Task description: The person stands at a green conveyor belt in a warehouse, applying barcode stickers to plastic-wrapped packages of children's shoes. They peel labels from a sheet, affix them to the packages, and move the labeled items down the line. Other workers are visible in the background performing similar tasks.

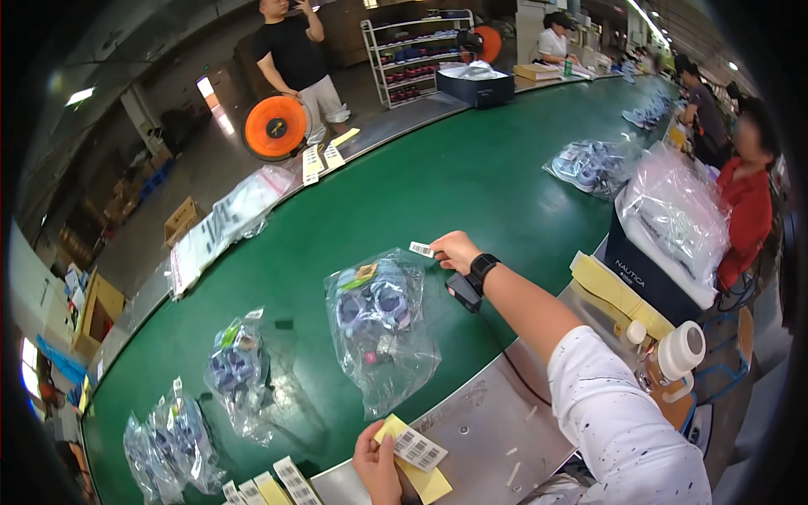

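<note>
Fisheye frame: corners black, straight edges bowed near the rim. Light: white, overhead, from a strip lamp (649,21), upper right, and a ceiling lamp (80,96), upper left. Surroundings at left: dim. Green belt (488,194): well lit, pale sheen toward right. Clear plastic bag (391,379), centre: small glints. Label sheet (420,449), foreground: fairly sharp. Person in red (745,210): head blurred.

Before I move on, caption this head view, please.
Right hand holds a small label near bagged shoes on a green belt; left hand grips a label sheet.
</note>
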Available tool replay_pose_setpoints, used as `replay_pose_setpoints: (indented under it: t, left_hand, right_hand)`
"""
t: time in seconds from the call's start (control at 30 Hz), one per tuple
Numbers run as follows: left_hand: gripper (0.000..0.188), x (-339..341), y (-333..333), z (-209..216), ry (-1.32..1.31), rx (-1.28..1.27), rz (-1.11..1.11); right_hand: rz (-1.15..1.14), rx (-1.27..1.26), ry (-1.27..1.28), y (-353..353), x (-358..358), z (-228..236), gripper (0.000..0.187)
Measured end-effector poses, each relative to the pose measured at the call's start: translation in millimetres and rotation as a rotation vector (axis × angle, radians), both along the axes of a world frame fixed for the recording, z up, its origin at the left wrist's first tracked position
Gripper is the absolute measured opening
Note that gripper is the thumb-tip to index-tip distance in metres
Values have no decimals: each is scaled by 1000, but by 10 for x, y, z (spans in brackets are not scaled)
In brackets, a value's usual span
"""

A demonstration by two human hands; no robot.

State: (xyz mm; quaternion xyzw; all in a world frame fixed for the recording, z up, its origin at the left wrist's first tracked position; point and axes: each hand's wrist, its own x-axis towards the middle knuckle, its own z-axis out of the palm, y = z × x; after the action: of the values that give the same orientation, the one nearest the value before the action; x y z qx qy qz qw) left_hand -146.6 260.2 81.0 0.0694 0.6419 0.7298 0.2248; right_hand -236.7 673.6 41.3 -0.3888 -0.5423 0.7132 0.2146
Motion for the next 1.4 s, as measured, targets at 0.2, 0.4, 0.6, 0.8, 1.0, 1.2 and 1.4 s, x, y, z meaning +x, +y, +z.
replay_pose_setpoints:
  t: [0.2, 0.4, 0.6, 0.8, 1.0, 1.2, 1.4]
  left_hand:
    - [24, 3, -2, -48, 45, -52, 29]
    - [23, 20, 11, -61, 56, -63, 39]
    - [22, 11, -16, -46, 56, -71, 28]
    - [20, 0, -6, -53, 52, -27, 45]
    - [25, -24, -47, 66, -59, -38, -39]
    - [25, -17, -63, 89, -15, -146, -25]
    - [24, 8, -59, 7, -36, -152, -43]
  right_hand:
    - [122, -39, 20, -105, -244, -51, 8]
    - [112, 98, -87, -164, -349, -94, 11]
    - [155, 673, -316, -381, -415, -102, 31]
    - [174, 978, -548, -746, -442, 63, 38]
    - [247, 988, -612, -465, -249, 233, 38]
    - [-71, 473, -529, 966, 284, 226, 22]
    - [-986, 161, -210, 2547, 1683, -41, 32]
